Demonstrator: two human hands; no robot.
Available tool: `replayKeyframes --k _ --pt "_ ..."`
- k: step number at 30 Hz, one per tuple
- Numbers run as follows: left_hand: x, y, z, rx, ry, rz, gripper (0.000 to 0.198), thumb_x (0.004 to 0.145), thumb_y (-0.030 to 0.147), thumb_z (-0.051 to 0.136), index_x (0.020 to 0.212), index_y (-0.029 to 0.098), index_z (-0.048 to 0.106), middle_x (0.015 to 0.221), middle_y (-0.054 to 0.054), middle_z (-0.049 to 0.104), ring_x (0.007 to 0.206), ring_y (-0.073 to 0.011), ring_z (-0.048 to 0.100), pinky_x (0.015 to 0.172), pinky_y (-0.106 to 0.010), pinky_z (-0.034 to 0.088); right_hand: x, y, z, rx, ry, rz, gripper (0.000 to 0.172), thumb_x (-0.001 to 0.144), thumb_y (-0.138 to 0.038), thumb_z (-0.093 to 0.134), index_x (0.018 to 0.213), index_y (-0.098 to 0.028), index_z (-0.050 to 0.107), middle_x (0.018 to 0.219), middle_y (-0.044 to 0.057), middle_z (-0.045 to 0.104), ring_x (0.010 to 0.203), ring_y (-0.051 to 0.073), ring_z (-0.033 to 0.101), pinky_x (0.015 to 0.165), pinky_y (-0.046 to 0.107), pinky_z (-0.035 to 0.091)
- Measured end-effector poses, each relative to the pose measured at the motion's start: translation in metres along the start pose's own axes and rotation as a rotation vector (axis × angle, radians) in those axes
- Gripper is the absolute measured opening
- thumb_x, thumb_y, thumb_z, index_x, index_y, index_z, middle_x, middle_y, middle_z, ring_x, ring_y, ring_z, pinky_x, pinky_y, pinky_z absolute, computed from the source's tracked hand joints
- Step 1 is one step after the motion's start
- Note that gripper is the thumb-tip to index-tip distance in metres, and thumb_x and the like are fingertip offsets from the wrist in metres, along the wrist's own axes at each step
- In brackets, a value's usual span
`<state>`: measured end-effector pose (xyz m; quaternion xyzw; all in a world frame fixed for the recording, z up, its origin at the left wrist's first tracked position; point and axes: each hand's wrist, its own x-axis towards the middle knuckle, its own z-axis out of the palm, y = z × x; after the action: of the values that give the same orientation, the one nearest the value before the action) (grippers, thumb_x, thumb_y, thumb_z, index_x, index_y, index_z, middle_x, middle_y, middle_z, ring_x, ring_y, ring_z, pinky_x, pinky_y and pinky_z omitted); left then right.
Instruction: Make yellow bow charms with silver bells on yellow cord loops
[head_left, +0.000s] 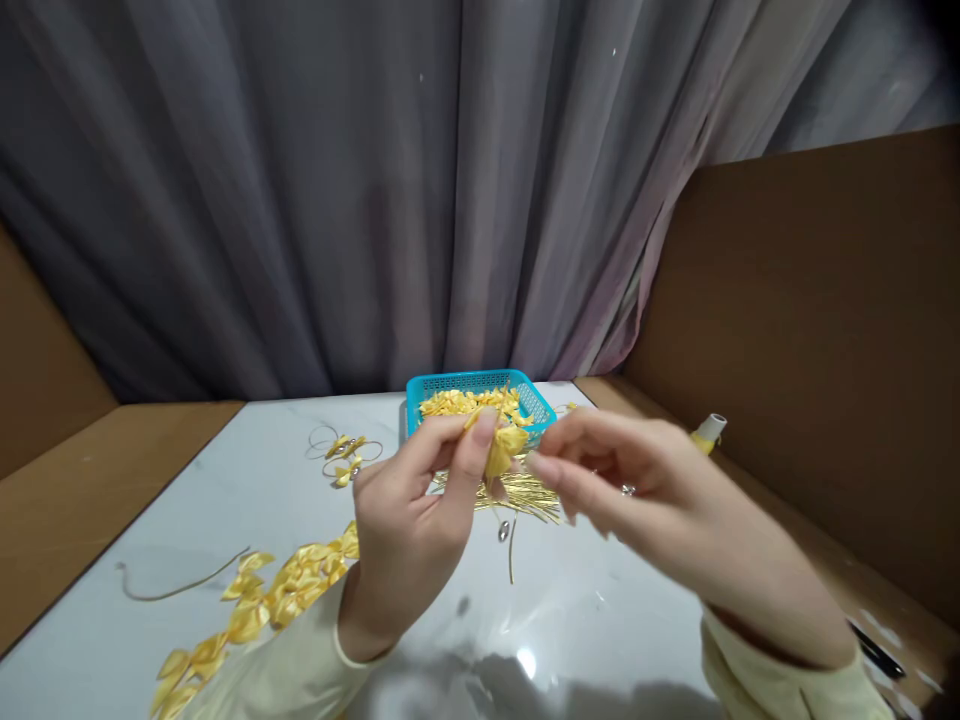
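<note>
My left hand (pixel 420 500) pinches a yellow satin ribbon bow (pixel 504 452) between thumb and fingers, in the middle of the view. Just to its right is my right hand (pixel 622 475), thumb and index finger drawn together beside the bow's edge. Whatever lies between those fingertips is too small to make out. Below the bow hangs a thin gold tie (pixel 512 550), with a shiny silver bead (pixel 504 531) near it. Behind both hands lies a bundle of gold twist ties (pixel 525 495), partly hidden by them.
A blue plastic basket (pixel 414 395) of yellow bows stands at the back of the white tabletop (pixel 300 510). Several loose bows (pixel 251 610) lie at left, near a single gold tie (pixel 184 588). Wire loops with bows (pixel 345 468) sit farther back. A black pen-like object (pixel 877 652) lies right.
</note>
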<state>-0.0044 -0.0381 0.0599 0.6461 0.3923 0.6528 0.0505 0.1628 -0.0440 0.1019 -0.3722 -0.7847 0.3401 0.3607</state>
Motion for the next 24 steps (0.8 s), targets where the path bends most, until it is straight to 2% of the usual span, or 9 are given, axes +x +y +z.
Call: replayKeyframes --k 2,4,6,7,9,12,17,21,24 --pt "-0.001 -0.001 0.001 0.035 0.087 0.002 0.011 0.088 0.022 0.062 0.078 0.024 0.063 0.06 0.01 0.064 0.053 -0.004 0.059 0.058 -0.014 0.049 -0.004 0.007 0.018 -0.058 0.053 -0.032 0.019 0.09 -0.033 0.057 0.079 -0.018 0.06 0.072 -0.001 0.06 0.065 0.008 0.054 0.05 0.016 0.039" --pt "-0.002 -0.002 0.001 0.04 0.163 -0.012 0.011 0.088 0.023 0.062 0.078 0.024 0.064 0.064 0.009 0.066 0.057 -0.0054 0.061 0.06 -0.016 0.05 -0.003 0.015 0.037 -0.069 0.103 -0.074 0.013 0.086 -0.031 0.063 0.09 -0.019 0.064 0.094 0.001 0.066 0.085 0.012 0.06 0.068 0.02 0.047" --pt "-0.002 -0.003 0.002 0.028 0.21 -0.023 0.012 0.088 0.024 0.063 0.076 0.024 0.064 0.065 0.008 0.067 0.058 -0.007 0.062 0.058 -0.018 0.05 0.001 0.022 0.053 0.005 0.09 -0.108 0.02 0.087 -0.029 0.063 0.104 -0.019 0.063 0.109 0.003 0.065 0.103 0.016 0.059 0.09 0.027 0.046" --pt "-0.002 -0.004 0.002 0.024 0.214 -0.022 0.012 0.088 0.025 0.063 0.075 0.024 0.064 0.064 0.007 0.067 0.057 -0.0076 0.061 0.057 -0.019 0.049 0.003 0.025 0.059 0.071 0.062 -0.11 0.019 0.088 -0.028 0.061 0.104 -0.018 0.064 0.11 0.004 0.066 0.105 0.016 0.059 0.093 0.028 0.045" --pt "0.0 -0.005 0.001 0.017 0.204 -0.008 0.013 0.087 0.025 0.063 0.075 0.023 0.064 0.062 0.007 0.066 0.054 -0.0081 0.059 0.054 -0.02 0.048 0.007 0.028 0.067 0.228 -0.016 -0.084 0.015 0.091 -0.029 0.057 0.096 -0.017 0.064 0.099 0.005 0.069 0.097 0.015 0.062 0.09 0.029 0.046" --pt "0.004 -0.007 -0.001 0.012 0.19 0.006 0.013 0.088 0.026 0.063 0.076 0.023 0.064 0.061 0.007 0.066 0.052 -0.0083 0.059 0.052 -0.02 0.048 0.007 0.029 0.069 0.497 -0.111 0.001 0.019 0.089 -0.035 0.059 0.085 -0.016 0.06 0.074 0.002 0.067 0.071 0.012 0.062 0.073 0.026 0.05" --pt "0.009 -0.01 -0.003 0.004 0.191 0.018 0.013 0.089 0.027 0.061 0.078 0.022 0.065 0.063 0.005 0.069 0.055 -0.0094 0.063 0.054 -0.02 0.051 0.005 0.028 0.065 0.783 -0.091 0.113 0.028 0.078 -0.035 0.073 0.08 -0.017 0.052 0.056 -0.005 0.057 0.051 0.007 0.056 0.051 0.018 0.042" --pt "0.009 -0.01 -0.003 0.012 0.185 0.034 0.011 0.088 0.027 0.062 0.078 0.023 0.065 0.063 0.006 0.069 0.054 -0.0092 0.063 0.052 -0.02 0.051 0.004 0.021 0.061 0.791 -0.138 0.076 0.023 0.083 -0.032 0.069 0.085 -0.018 0.05 0.054 -0.007 0.055 0.052 0.008 0.06 0.055 0.018 0.045" --pt "0.008 -0.013 -0.003 0.008 0.176 0.045 0.01 0.09 0.025 0.06 0.081 0.022 0.065 0.066 0.005 0.071 0.058 -0.0102 0.067 0.054 -0.02 0.053 0.0 0.013 0.061 0.506 -0.187 0.008 0.011 0.089 -0.027 0.06 0.088 -0.016 0.058 0.074 0.001 0.067 0.074 0.011 0.066 0.067 0.02 0.048"
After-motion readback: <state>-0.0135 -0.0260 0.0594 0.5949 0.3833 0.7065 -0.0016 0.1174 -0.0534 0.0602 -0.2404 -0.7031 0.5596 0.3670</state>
